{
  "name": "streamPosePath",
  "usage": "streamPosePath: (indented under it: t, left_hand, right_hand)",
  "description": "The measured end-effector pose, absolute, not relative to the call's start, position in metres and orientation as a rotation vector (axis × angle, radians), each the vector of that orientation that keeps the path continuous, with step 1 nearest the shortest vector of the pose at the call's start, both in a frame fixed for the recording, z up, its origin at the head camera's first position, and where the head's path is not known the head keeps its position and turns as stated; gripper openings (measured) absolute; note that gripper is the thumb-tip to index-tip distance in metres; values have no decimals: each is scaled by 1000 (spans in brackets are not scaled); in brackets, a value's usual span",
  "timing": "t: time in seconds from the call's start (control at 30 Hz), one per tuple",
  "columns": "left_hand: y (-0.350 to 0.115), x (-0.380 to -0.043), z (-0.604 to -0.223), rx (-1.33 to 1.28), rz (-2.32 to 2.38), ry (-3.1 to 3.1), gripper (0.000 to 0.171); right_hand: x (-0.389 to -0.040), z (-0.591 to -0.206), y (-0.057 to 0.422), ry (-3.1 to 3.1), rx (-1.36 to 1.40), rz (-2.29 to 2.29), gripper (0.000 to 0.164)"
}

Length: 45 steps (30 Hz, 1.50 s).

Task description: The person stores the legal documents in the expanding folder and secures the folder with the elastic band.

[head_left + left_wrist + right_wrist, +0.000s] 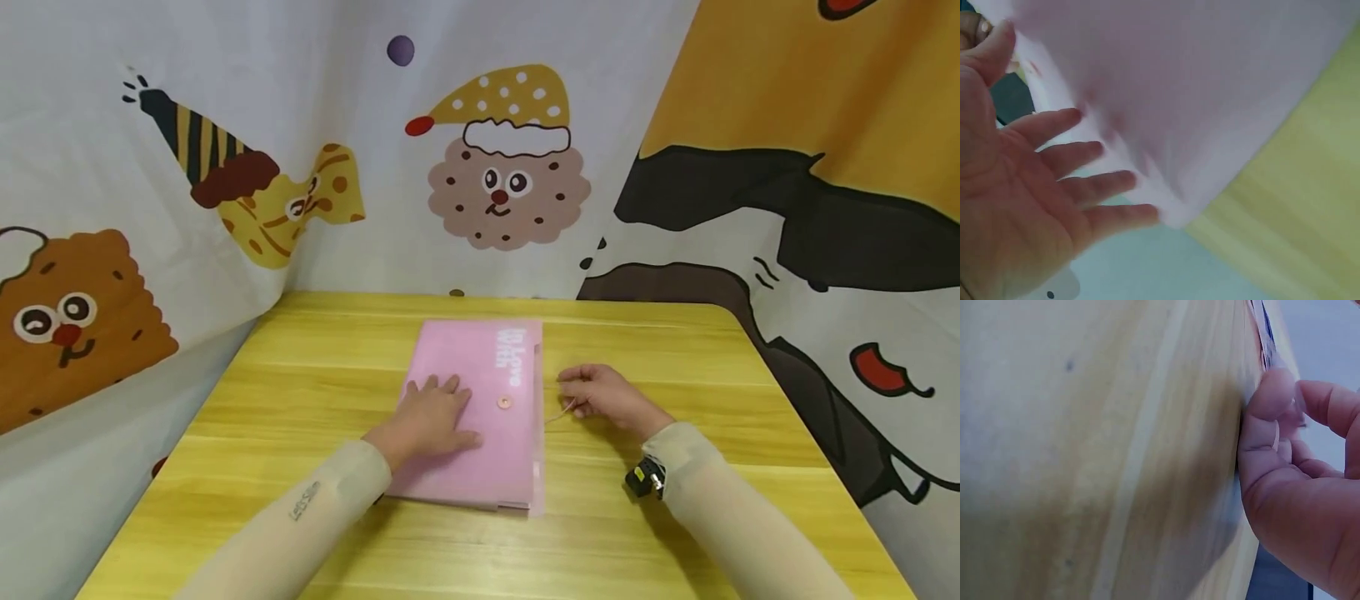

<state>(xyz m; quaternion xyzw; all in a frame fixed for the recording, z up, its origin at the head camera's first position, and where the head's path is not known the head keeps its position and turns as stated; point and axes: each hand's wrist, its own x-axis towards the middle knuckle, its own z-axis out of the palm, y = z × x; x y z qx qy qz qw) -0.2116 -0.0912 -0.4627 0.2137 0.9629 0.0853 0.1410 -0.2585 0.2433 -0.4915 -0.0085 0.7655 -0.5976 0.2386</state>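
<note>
A pink file folder (461, 354) with white lettering lies on the wooden table, a small round button (505, 402) on its cover. My left hand (431, 417) rests on the folder's left half with fingers spread; the left wrist view shows its straight fingers against the pink cover (1197, 94). Just off the folder's right edge, my right hand (603, 396) pinches a thin pale string (558, 413) that runs back to that edge. In the right wrist view the thumb and index finger of this hand (1304, 487) meet near the folder's edge.
The yellow wood-grain table (300, 367) stretches around the folder on all sides. Behind it hangs a white cloth (337, 75) printed with cartoon biscuits. A small black device (641, 479) sits at the right wrist.
</note>
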Motion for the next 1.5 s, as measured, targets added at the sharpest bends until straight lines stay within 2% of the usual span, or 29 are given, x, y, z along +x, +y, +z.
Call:
streamPosePath:
  t: [0.27,0.63,0.97,1.3,1.43,1.5]
  left_hand:
    - [-90,-228,-463,826,230,2659,104]
    - [-87,-235,-471,585,223,2663,121]
    - [-84,-236,-479,595,204,2798,123]
    - [-96,-246,-462,584,309,2609,125]
    - [-97,-249,-464,632,293,2633,128]
    - [-96,-249,-467,643,305,2645,127]
  right_hand:
    - [-258,-496,244,2002,23,-1678,52]
    - [-260,-498,249,1808,158,-1884,54]
    - [-272,-494,251,1775,112,-1887,52]
    - [-272,-494,247,1675,71,-1917,65]
    - [-273,-494,239,1759,61,-1851,60]
    - [-273,-493,234,1820,63,-1796,50]
